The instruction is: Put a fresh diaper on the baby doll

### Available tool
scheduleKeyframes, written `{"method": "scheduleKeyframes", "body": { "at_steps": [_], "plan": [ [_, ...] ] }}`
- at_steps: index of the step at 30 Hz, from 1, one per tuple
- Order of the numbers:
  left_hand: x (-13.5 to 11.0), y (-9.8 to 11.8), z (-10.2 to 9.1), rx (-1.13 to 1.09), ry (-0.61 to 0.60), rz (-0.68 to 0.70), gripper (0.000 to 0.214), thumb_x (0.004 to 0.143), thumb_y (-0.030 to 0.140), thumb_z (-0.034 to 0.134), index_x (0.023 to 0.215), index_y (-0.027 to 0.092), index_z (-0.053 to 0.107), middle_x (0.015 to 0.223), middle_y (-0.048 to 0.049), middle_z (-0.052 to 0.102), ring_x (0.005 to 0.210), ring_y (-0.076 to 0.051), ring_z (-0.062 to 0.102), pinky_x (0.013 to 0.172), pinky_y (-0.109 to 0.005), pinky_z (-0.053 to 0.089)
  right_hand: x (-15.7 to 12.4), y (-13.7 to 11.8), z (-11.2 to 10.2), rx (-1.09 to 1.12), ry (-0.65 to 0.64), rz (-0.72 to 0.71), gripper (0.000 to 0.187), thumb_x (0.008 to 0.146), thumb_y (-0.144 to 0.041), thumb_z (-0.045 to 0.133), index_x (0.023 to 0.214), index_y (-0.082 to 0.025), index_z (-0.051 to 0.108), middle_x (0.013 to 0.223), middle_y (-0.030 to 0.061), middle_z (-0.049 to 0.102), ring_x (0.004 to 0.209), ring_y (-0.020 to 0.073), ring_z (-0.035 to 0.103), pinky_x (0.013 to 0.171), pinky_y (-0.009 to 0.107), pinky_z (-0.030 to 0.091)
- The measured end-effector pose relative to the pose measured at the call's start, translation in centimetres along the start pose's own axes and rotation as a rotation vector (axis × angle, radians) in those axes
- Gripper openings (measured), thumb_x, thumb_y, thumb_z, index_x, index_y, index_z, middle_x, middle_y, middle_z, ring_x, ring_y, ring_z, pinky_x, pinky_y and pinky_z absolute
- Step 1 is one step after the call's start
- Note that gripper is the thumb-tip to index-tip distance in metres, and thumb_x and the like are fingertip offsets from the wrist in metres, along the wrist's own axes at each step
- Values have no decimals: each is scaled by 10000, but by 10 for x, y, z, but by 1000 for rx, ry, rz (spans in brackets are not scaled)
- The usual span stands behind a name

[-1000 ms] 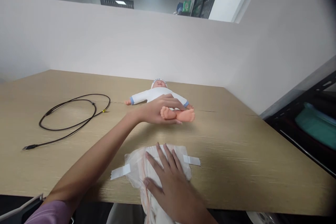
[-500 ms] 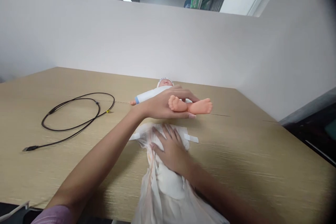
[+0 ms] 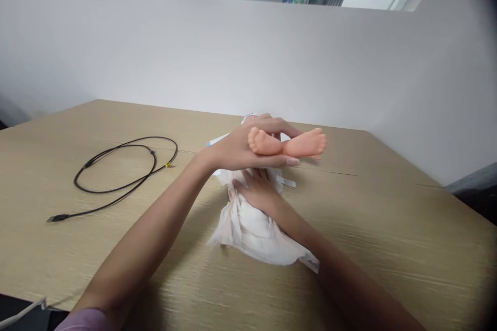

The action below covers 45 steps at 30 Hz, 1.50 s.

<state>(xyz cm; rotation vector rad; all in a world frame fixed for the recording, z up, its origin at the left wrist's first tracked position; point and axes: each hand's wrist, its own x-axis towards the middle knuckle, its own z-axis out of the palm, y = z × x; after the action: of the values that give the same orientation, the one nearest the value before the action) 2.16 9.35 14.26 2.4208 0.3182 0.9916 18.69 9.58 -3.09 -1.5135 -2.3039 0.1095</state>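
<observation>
A baby doll (image 3: 305,144) lies on its back with its feet toward me. My left hand (image 3: 240,147) is closed round its lower legs and holds them raised, the soles facing me. Most of the doll's body and head is hidden behind that hand. Below the legs, a white diaper (image 3: 252,225) lies unfolded, its near end spread on the table and a tab sticking out at the right. My right hand (image 3: 259,190) rests flat on the diaper's far part, fingers stretched toward the doll. Its fingertips are partly covered by my left hand.
A looped black cable (image 3: 126,189) with a plug lies on the wooden table (image 3: 388,227) at the left. A pale partition (image 3: 186,51) rises behind the table. A white cord or bar (image 3: 23,315) shows at the near left edge.
My right hand has moved away from me with the diaper, sliding it beneath the doll's raised legs. The diaper's near end has come forward onto the table. My left hand still holds the legs.
</observation>
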Motion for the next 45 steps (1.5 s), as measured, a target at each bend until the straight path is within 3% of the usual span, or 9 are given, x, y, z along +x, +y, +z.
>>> {"method": "scheduleKeyframes", "body": {
  "at_steps": [8,11,16,19,22,25,28,37,45],
  "plan": [
    [0,1,-2,8,16,-7,363,957,514,794,1232,278,769,1294,-45,775,1168,-264,688,1074,-452,503,19,14,5,17,-29,33,631,1069,-504,553,1631,-238,449,1749,149,402,1659,499,219,1313,729,241],
    [1,1,-2,5,16,1,345,958,504,796,1222,284,772,1284,-45,777,1160,-262,687,1069,-450,502,18,16,4,25,-23,9,637,1070,-488,565,1638,-226,446,1746,158,410,1656,494,238,1325,702,230],
    [1,0,-2,-3,15,3,338,950,499,801,1212,287,775,1228,-37,791,1123,-257,681,1081,-452,486,17,12,-10,52,-20,-37,585,1101,-435,533,1634,-209,450,1718,142,461,1669,407,248,1354,607,219],
    [0,0,-1,-2,21,-14,350,939,499,806,1216,288,770,1255,-31,780,1133,-256,682,1064,-437,496,0,7,-20,82,-11,-91,513,1127,-382,473,1615,-223,483,1731,106,454,1660,339,293,1373,526,222],
    [0,-1,-1,-12,30,-28,367,929,498,807,1234,297,765,1241,-26,780,1135,-263,691,1002,-417,524,-38,12,-29,193,13,-121,437,1161,-416,393,1534,-299,590,1698,39,514,1619,275,398,1368,464,276],
    [1,-1,0,-23,38,-25,354,936,476,794,1249,313,766,1180,-15,791,1101,-259,704,951,-409,533,-79,28,-38,220,-10,-112,467,1155,-461,412,1570,-329,580,1666,42,557,1594,302,440,1372,585,236],
    [0,1,0,-42,34,-34,340,925,460,803,1214,283,766,1209,-33,796,1119,-263,702,985,-416,522,-102,46,-48,250,-110,-170,499,1149,-474,423,1608,-333,561,1686,59,536,1588,304,444,1330,601,317],
    [-8,5,4,-28,55,-148,365,903,468,834,1211,288,756,1246,-43,765,1211,-286,664,1012,-419,517,-99,60,-59,155,-170,-239,507,1147,-498,461,1645,-409,498,1723,27,491,1594,303,438,1321,610,331],
    [-9,4,7,-4,77,-129,377,887,485,848,1174,258,759,1221,-58,765,1155,-274,684,992,-403,543,-100,61,-67,141,-180,-221,524,1127,-533,494,1632,-394,522,1698,49,524,1563,321,472,1303,597,361]
  ]
}}
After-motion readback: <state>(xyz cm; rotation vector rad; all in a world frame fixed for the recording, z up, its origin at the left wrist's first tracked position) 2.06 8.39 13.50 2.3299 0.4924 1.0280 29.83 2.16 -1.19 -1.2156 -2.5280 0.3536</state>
